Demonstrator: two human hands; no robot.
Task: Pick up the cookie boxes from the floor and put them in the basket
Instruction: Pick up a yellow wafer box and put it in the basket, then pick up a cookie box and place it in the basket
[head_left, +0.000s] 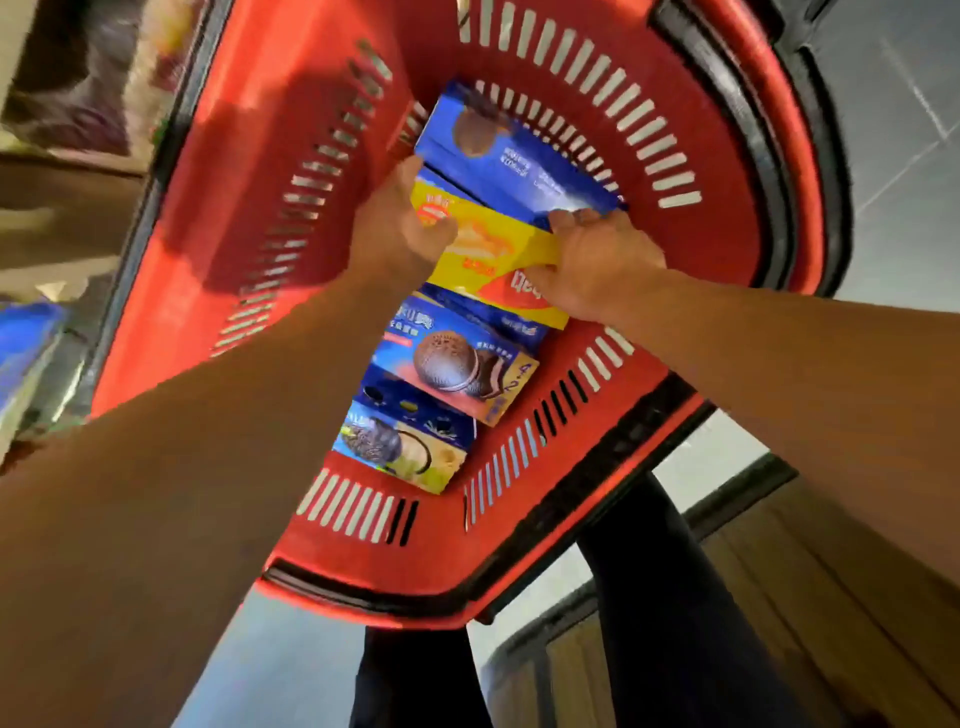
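we see both hands inside the red basket (717, 291): the left hand (400, 228) grasps the left end of a yellow cookie box (493, 254), the right hand (597, 265) grasps its right end. the yellow cookie box lies in a row of boxes on the basket floor, a blue cookie box (519, 156) touching its far side. two more blue cookie boxes (457, 358) lie on its near side.

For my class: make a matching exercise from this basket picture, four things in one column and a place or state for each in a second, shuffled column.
1. yellow box
2. far blue box
3. basket
4. sandwich-cookie box

a. red with slotted walls
b. held by both hands
c. at the far wall
d. nearer than the yellow box

Pairs: 1-b, 2-c, 3-a, 4-d
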